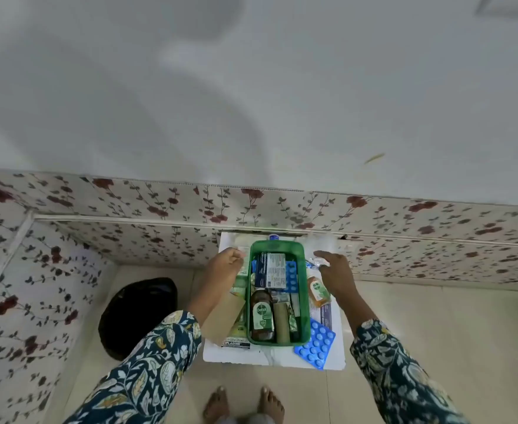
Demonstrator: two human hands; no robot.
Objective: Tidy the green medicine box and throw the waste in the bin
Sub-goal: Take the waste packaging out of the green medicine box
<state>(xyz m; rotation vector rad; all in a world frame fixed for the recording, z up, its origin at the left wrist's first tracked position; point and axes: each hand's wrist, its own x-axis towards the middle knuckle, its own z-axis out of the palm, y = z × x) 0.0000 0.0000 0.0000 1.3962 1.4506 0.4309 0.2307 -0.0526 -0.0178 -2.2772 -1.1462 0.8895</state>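
The green medicine box [304, 301] stands on a small white table [270, 358]. It holds a brown Dettol bottle [262, 313], a blue-and-white carton [271, 270] and a blue blister strip [291, 275]. My left hand [222, 267] hovers at the box's left side, fingers closed around something small and pale that I cannot identify. My right hand [332, 270] reaches to the box's right, fingers spread over a crumpled clear wrapper [312, 263]. A small orange Dettol bottle [318, 290] lies under that hand. Another blue blister strip [316, 342] rests at the table's front right.
A black bin [135, 313] sits on the tiled floor left of the table. A Cipladine carton [235, 342] and cardboard [221, 319] lie left of the box. Flower-patterned walls enclose the back and left. My bare feet [244, 402] stand before the table.
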